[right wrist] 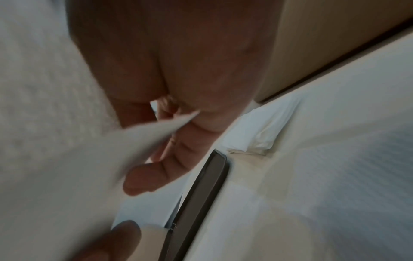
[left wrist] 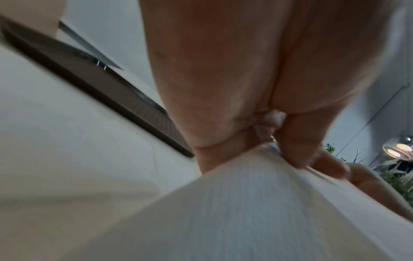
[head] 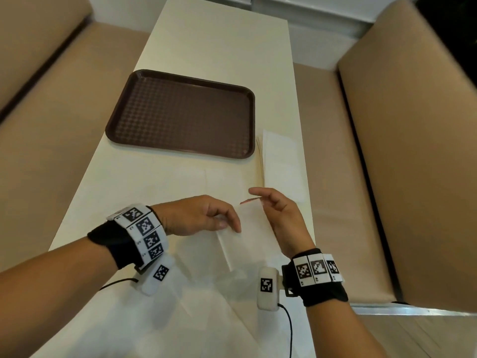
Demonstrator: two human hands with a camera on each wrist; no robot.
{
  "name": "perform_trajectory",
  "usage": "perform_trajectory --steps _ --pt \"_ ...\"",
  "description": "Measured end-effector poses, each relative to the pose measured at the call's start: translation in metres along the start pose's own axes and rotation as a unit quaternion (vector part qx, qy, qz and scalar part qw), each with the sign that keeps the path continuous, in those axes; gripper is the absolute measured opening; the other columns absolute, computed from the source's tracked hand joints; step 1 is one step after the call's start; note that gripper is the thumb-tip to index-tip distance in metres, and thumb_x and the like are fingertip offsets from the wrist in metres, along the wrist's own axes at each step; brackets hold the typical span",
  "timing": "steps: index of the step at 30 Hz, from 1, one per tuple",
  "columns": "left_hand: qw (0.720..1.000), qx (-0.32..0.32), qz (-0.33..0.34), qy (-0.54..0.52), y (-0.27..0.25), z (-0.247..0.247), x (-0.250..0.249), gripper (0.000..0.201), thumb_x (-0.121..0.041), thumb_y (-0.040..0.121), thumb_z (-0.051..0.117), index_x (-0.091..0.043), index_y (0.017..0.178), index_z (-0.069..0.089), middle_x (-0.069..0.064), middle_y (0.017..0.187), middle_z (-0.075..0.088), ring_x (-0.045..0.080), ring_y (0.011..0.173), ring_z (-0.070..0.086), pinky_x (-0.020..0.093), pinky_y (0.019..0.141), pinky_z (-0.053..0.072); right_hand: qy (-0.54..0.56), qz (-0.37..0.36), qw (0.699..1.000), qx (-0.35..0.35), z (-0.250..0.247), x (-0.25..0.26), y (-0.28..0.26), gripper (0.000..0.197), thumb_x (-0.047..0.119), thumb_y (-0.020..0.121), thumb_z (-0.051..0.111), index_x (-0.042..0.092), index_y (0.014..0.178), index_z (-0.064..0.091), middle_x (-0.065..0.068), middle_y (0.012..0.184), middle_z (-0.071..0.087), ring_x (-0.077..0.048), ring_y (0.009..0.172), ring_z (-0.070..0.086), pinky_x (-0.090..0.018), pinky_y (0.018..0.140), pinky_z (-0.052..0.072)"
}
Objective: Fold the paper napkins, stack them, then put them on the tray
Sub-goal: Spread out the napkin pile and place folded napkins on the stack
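Observation:
A white paper napkin (head: 250, 236) hangs a little above the near end of the table, held between both hands. My left hand (head: 229, 223) pinches its left folded edge, and the left wrist view shows the napkin (left wrist: 245, 203) gripped at the fingertips. My right hand (head: 258, 200) holds the top right corner with its index finger stretched out; in the right wrist view the napkin (right wrist: 89, 167) slips in between the fingers. The brown tray (head: 180, 115) lies bare in the middle of the table. A stack of folded napkins (head: 281, 161) sits right of the tray.
Several unfolded white napkins (head: 206, 319) lie spread on the cream table (head: 219, 47) under my wrists. Beige padded benches (head: 51, 125) run along both long sides. The stack sits close to the table's right edge.

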State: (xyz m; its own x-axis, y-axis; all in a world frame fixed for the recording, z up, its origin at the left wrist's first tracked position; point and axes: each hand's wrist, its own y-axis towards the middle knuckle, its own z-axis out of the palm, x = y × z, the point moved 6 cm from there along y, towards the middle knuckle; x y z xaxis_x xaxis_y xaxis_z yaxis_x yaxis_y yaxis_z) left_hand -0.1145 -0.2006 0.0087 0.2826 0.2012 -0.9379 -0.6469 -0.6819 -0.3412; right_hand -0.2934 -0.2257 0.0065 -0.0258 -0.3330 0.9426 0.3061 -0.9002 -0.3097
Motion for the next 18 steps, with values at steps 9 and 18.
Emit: perform_trajectory --steps 9,18 --pt "0.93 -0.334 0.019 -0.156 0.022 -0.016 -0.004 0.032 -0.022 0.109 0.038 -0.036 0.105 0.066 -0.003 0.107 0.068 0.018 0.092 0.064 0.038 0.081 0.055 0.186 0.089 0.978 0.011 0.001 -0.037 -0.008 0.073 0.062 0.077 0.074 0.013 0.13 0.061 -0.011 0.113 0.07 -0.028 0.094 0.069 -0.044 0.075 0.058" --pt "0.95 -0.229 0.025 -0.21 0.058 0.007 -0.012 0.023 -0.035 0.107 0.045 -0.046 0.126 0.05 -0.001 0.127 0.063 0.021 0.111 0.066 0.04 0.094 0.056 -0.042 0.008 0.996 -0.072 -0.021 -0.032 0.003 0.043 0.039 0.096 0.055 0.029 0.138 0.055 0.002 0.132 0.068 -0.02 0.122 0.065 -0.052 0.105 0.05"
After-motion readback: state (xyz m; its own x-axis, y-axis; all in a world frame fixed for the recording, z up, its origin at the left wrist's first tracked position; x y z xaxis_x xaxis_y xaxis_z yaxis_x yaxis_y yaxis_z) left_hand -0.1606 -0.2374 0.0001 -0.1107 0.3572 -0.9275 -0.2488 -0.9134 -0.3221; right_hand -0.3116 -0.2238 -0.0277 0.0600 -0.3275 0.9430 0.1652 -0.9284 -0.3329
